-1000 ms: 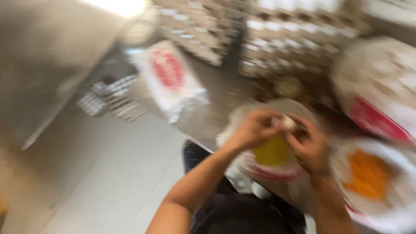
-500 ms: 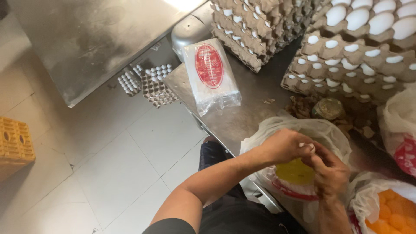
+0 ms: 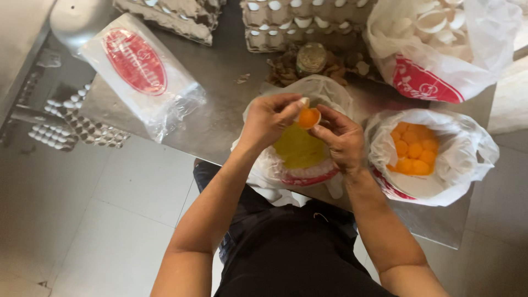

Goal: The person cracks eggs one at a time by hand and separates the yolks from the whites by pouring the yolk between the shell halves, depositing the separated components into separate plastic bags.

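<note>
Both hands meet over the middle of the steel bench (image 3: 220, 71), above a bag-lined bowl of egg white (image 3: 300, 148) at its near edge. The left hand (image 3: 269, 118) and the right hand (image 3: 344, 137) are each clamped on a half of a cracked eggshell (image 3: 308, 116), which cradles an orange yolk. Just right of it sits a bag of separated yolks (image 3: 418, 151). A bag of empty shells (image 3: 440, 38) fills the far right corner, egg trays (image 3: 297, 22) line the far edge, and a sealed plastic packet (image 3: 140, 74) lies at the left.
</note>
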